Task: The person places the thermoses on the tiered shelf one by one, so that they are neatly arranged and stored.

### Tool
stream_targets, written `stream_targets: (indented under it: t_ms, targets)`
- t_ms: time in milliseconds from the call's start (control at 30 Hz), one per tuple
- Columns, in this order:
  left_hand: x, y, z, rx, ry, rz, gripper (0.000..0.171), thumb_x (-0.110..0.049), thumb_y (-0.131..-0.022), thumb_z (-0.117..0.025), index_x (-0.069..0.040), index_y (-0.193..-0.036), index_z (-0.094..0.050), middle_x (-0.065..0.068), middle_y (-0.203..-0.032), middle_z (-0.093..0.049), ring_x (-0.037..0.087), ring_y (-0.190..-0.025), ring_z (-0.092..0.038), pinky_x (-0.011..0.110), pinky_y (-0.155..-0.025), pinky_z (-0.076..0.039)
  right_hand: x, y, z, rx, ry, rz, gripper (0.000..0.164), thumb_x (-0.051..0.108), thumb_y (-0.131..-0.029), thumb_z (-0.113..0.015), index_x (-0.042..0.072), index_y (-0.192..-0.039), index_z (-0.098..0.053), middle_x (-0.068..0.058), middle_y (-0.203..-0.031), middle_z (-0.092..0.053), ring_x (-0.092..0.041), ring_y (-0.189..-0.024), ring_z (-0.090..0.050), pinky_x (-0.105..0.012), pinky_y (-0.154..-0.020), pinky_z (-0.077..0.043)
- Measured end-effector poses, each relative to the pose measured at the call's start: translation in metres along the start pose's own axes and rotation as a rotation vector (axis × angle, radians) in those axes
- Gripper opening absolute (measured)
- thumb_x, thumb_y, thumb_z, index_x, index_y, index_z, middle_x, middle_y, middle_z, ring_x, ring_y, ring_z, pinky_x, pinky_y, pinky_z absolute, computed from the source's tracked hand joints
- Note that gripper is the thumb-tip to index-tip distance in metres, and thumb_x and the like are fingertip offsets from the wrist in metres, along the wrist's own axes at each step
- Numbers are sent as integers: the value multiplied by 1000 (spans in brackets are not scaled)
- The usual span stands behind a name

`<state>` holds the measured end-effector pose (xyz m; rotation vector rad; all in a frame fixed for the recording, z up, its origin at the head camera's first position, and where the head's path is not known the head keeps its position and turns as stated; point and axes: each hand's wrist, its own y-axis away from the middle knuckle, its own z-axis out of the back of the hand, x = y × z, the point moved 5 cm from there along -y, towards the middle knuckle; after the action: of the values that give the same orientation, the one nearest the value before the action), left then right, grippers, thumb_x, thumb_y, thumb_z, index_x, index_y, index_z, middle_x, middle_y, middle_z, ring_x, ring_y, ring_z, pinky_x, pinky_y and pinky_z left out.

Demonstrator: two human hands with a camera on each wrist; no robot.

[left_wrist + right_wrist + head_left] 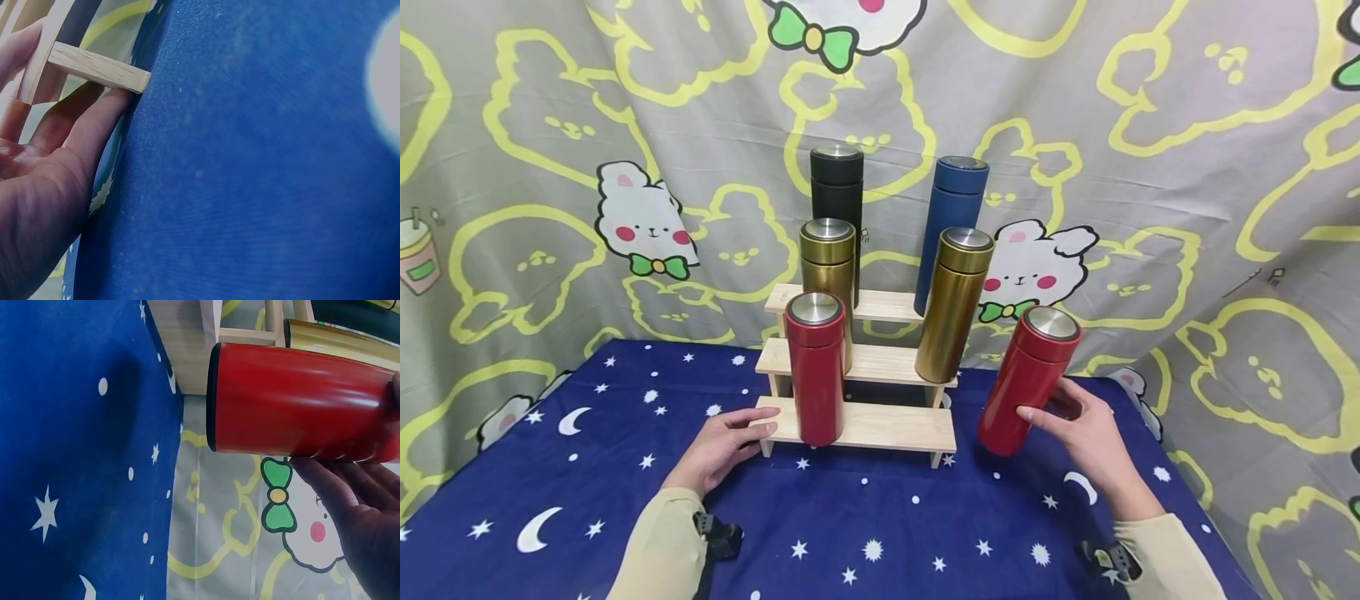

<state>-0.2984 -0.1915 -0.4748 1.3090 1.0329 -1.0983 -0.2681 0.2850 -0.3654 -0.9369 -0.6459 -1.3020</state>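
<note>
A red vacuum flask (1028, 379) with a steel-topped lid is held off the cloth, tilted, right of the stand; my right hand (1086, 429) grips its side. In the right wrist view the same flask (300, 400) lies across the picture, its dark base towards the left. My left hand (721, 443) holds the left end of the lowest step of a three-step wooden stand (895, 425), fingers (94, 128) beside a leg of it. Another red flask (817, 375) stands on that step. Gold flasks (829, 267) (955, 308) stand on the middle step.
On the top step are a black flask (837, 187) at left and a blue flask (951, 225) at right. A dark blue cloth (865, 517) with stars and moons covers the table. Behind it hangs a grey patterned curtain (722, 150).
</note>
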Motion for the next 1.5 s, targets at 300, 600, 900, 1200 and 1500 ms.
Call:
stream_targets:
  t_ms: [300, 600, 900, 1200, 1500]
  targets:
    - [0, 1, 0, -5, -2, 4, 48, -21, -87, -78, 0, -129, -64, 20, -142, -47, 18, -108, -59, 42, -98, -48, 9, 1, -4, 10, -39, 32, 62, 29, -89, -76, 6, -141, -51, -13, -127, -61, -17, -112, -60, -19, -85, -50]
    - [-1, 1, 0, -9, -10, 7, 49, -22, -87, -78, -1, -128, -65, 19, -143, -47, 18, -108, -59, 42, -98, -48, 18, 3, -9, 27, -66, 43, 61, 27, -89, -76, 7, -142, -52, -12, -128, -61, -22, -115, -58, -22, -87, -49]
    - [-1, 1, 0, -6, -12, 10, 49, -23, -87, -78, -2, -129, -64, 19, -144, -45, 19, -111, -58, 42, -99, -47, 20, 4, -16, 33, -97, 25, 61, 28, -89, -75, 6, -141, -51, -12, -127, -61, -26, -116, -57, -24, -87, -50]
    - [1, 1, 0, -7, -5, 5, 48, -23, -87, -78, -2, -128, -65, 20, -144, -45, 19, -110, -58, 42, -99, -48, 26, 3, -24, 40, -127, 49, 57, 24, -88, -77, 7, -138, -55, -11, -126, -63, -16, -113, -58, -25, -88, -50]
    - [0, 2, 0, -10, -2, -2, 46, -22, -88, -77, -1, -128, -65, 20, -143, -46, 20, -110, -58, 42, -99, -47, 30, 2, -28, 51, -148, 72, 56, 21, -87, -78, 7, -137, -56, -11, -123, -64, -16, -111, -59, -27, -87, -51]
